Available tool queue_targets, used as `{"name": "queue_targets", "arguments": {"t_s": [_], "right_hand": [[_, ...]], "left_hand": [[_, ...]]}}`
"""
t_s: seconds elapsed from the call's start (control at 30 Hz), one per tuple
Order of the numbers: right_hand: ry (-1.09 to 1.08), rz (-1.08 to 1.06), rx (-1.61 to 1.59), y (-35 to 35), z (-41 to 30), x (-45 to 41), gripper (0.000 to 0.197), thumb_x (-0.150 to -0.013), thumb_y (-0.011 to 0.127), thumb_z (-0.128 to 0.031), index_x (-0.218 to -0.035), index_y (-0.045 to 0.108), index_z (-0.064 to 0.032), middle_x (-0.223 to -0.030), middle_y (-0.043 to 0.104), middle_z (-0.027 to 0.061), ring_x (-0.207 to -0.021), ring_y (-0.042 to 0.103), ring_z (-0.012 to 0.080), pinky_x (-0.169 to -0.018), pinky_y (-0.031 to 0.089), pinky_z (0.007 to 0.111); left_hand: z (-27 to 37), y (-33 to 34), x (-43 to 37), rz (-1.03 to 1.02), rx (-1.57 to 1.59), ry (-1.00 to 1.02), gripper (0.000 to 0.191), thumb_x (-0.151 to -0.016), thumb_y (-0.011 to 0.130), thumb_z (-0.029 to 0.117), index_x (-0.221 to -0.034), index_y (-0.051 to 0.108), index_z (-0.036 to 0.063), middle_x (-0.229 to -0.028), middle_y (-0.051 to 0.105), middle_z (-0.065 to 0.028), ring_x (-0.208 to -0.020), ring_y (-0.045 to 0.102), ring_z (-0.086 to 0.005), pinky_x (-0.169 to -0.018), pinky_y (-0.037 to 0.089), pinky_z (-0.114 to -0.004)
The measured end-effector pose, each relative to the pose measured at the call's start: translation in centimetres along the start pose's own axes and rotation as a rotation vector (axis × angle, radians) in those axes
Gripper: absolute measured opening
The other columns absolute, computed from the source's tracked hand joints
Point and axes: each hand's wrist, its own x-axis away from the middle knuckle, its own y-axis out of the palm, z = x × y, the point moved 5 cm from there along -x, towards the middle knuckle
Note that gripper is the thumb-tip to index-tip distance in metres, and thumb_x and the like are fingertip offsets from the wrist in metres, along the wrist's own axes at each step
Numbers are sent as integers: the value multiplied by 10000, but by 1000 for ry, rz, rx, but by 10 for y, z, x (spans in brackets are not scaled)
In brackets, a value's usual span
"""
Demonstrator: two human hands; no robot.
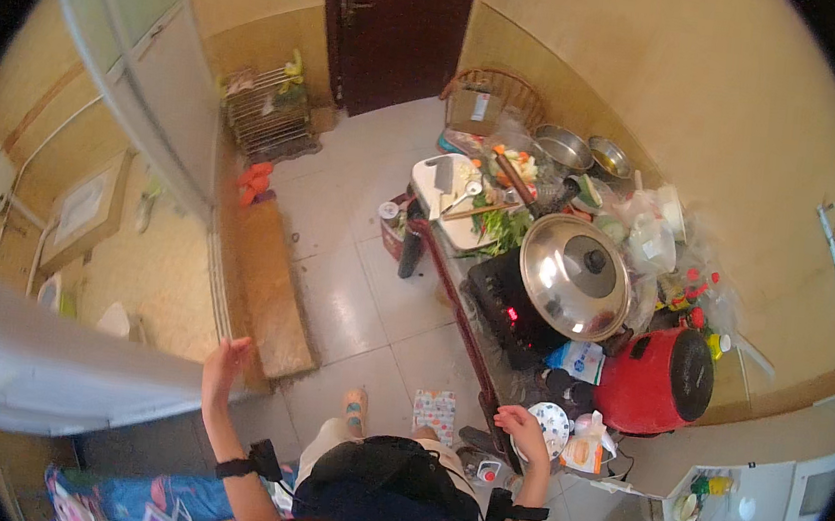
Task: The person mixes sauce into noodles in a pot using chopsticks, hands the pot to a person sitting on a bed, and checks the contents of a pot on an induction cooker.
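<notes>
My left hand (228,364) is raised at the left, its fingers loosely curled with nothing in them. Over the near end of the table, my right hand (520,427) hangs beside a patterned plate (550,428); whether it touches the plate I cannot tell. A wok with a steel and glass lid (574,276) sits on a black induction cooker (507,307) with a lit red display. Beyond it, a white cutting board (433,179) holds a cleaver (442,175), a white spoon (472,190), chopsticks (479,211) and leafy greens (507,230). A red rice cooker (631,386) stands to the right.
Steel bowls (564,148), bottles (695,317) and plastic bags crowd the table's wall side. A wire rack (269,114) stands near the brown door (410,26). Along the left runs a low tan ledge (275,292). Clear bottles (487,472) are on the floor by my right arm.
</notes>
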Motion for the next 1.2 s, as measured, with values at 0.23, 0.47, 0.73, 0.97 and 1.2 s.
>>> {"name": "queue_targets", "arguments": {"t_s": [0.23,0.47,0.73,0.97,1.2], "right_hand": [[-215,485,-248,23,-90,-21,191,-847,474,-85,-1008,500,13,-839,579,85,-760,561,136,-735,450,256],[-436,923,-176,-34,-174,-38,243,-858,439,-57,-1091,438,10,-815,559,84,-727,536,131,-702,434,250],[-483,1236,-124,-94,-223,-74,266,-870,418,-68,-1127,406,1,-759,539,51,-690,495,97,-677,407,219],[-309,1408,-109,-100,-227,-76,265,-869,442,-105,-1120,431,-20,-719,539,24,-680,494,79,-662,391,195],[-166,1751,-147,-62,-220,-30,178,-862,443,-92,-997,522,-5,-681,533,25,-623,503,72,-593,425,200]], "left_hand": [[68,164,-120,-528,-96,-21,410,-880,398,302,-1089,474,-42,-1009,560,-120,-877,552,-198,-789,435,-318],[46,278,-214,-706,-560,-139,331,-861,471,236,-1116,463,26,-988,564,-87,-831,555,-152,-692,453,-261],[29,467,-271,-1116,-1030,133,353,-796,547,240,-1077,485,36,-927,574,-109,-777,566,-172,-651,446,-272],[-58,570,-309,-1008,-1453,642,525,-685,614,191,-1132,378,52,-981,491,-207,-849,530,-369,-711,446,-423],[-112,607,-336,-1179,-1693,740,286,-710,523,190,-896,470,-20,-797,544,-212,-758,571,-337,-628,472,-421]]}}
